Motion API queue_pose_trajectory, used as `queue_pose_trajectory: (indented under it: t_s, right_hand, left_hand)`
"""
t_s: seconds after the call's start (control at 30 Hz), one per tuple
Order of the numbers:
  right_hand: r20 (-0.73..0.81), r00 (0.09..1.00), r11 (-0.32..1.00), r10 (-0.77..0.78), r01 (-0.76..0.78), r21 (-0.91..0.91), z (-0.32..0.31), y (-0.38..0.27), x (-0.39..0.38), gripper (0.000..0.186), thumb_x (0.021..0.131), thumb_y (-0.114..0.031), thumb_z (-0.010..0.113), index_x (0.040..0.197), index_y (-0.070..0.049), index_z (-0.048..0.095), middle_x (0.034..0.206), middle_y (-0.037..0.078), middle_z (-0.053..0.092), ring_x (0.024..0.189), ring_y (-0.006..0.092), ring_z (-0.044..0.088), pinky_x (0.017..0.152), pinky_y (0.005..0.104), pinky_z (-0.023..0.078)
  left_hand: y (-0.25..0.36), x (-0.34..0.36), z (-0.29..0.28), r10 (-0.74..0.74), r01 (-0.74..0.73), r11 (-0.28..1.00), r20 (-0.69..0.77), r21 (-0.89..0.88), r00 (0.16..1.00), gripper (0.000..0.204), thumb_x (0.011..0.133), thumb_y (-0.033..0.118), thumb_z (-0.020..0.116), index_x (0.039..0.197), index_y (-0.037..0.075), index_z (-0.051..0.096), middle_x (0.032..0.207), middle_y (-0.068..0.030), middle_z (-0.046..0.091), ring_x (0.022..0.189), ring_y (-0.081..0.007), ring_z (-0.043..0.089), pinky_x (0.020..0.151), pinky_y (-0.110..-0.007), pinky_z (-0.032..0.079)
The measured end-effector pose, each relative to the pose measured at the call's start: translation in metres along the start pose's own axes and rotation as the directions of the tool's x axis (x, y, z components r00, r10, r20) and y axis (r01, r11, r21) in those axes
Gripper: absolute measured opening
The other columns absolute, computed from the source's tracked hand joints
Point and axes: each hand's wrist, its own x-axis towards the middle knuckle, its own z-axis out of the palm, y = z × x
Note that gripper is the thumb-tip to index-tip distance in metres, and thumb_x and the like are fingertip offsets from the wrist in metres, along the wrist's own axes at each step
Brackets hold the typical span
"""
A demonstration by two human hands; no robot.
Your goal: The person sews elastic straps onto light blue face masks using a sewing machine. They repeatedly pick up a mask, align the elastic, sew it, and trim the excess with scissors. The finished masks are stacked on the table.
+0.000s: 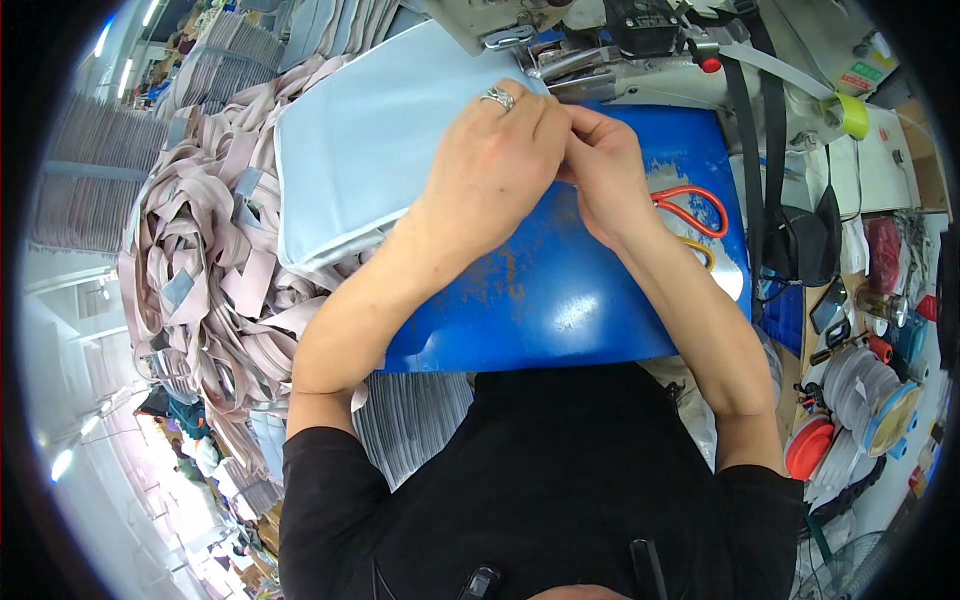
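Note:
A light blue fabric panel [365, 135] with a pale bound edge lies at the left of the blue work surface, its far right corner by the sewing machine [650, 80]. My left hand [500, 160] rests over that corner, a ring on one finger, its fingers bent and closed. Beside it, my right hand [605, 165] meets the left at the fingertips, thumb and forefinger pinched together. Whatever lies between those fingertips is hidden. Red-handled scissors [715, 215] lie on the blue surface, to the right of my right hand.
Tangled pinkish-beige fabric strips [215, 230] heap up on the left. Stacked grey panels [95, 180] stand behind them. Black straps [770, 130] hang beside the machine at the right. Thread spools [850, 385] and a red lid [808, 447] crowd the far right.

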Motion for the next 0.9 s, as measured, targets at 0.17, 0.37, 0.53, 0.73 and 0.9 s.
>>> queue_pose_trajectory:
  t_s: [0.17, 0.37, 0.53, 0.73, 0.9]
  right_hand:
    - [-0.146, 0.989, 0.999, 0.012, -0.006, 0.041, 0.014, 0.005, 0.011, 0.027, 0.096, -0.008, 0.068, 0.118, 0.006, 0.071, 0.1, 0.009, 0.072, 0.087, 0.015, 0.071, 0.075, 0.0309, 0.06]
    - [-0.19, 0.982, 1.0, 0.008, -0.006, 0.014, 0.016, 0.004, 0.014, 0.027, 0.089, -0.003, 0.069, 0.114, 0.008, 0.072, 0.097, 0.008, 0.071, 0.084, 0.0128, 0.067, 0.075, 0.0272, 0.058]
    - [-0.205, 0.979, 0.999, -0.012, 0.005, -0.036, 0.018, 0.007, 0.018, 0.031, 0.086, -0.004, 0.071, 0.115, 0.007, 0.07, 0.098, 0.009, 0.071, 0.085, 0.0138, 0.067, 0.075, 0.027, 0.056]
    - [-0.192, 0.978, 0.948, -0.076, 0.011, -0.32, 0.021, 0.002, 0.006, 0.032, 0.086, -0.012, 0.075, 0.117, -0.005, 0.071, 0.098, 0.0, 0.067, 0.092, 0.0102, 0.063, 0.083, 0.0327, 0.053]
    - [-0.208, 0.975, 0.938, 0.082, -0.146, -0.314, 0.01, -0.015, 0.001, 0.03, 0.087, -0.009, 0.073, 0.115, 0.002, 0.072, 0.1, 0.007, 0.071, 0.088, 0.0146, 0.066, 0.075, 0.0292, 0.054]
  left_hand:
    - [-0.022, 0.008, 0.008, 0.038, -0.04, 0.997, 0.024, 0.07, 0.999, 0.026, 0.075, -0.002, 0.068, 0.101, 0.002, 0.067, 0.099, -0.0114, 0.071, 0.094, -0.0305, 0.067, 0.077, -0.039, 0.056]
    - [-0.044, -0.009, -0.005, -0.032, 0.029, 0.995, 0.029, 0.09, 0.999, 0.045, 0.083, 0.011, 0.076, 0.127, 0.017, 0.066, 0.105, -0.0074, 0.069, 0.088, -0.0294, 0.069, 0.074, -0.039, 0.057]
    - [-0.06, -0.036, -0.028, -0.173, 0.13, 0.977, 0.269, 0.17, 0.948, 0.07, 0.086, 0.02, 0.077, 0.151, 0.03, 0.052, 0.088, -0.0074, 0.066, 0.072, -0.0302, 0.07, 0.063, -0.041, 0.057]
    - [-0.053, -0.031, -0.041, 0.023, -0.079, 0.98, 0.287, 0.184, 0.958, 0.064, 0.091, 0.014, 0.07, 0.15, 0.033, 0.054, 0.078, -0.0069, 0.057, 0.062, -0.0281, 0.064, 0.058, -0.039, 0.054]
    - [-0.059, -0.007, -0.06, 0.178, -0.223, 0.971, 0.354, 0.089, 0.918, 0.05, 0.091, 0.015, 0.07, 0.139, 0.027, 0.067, 0.078, -0.0081, 0.057, 0.063, -0.0289, 0.063, 0.059, -0.042, 0.053]
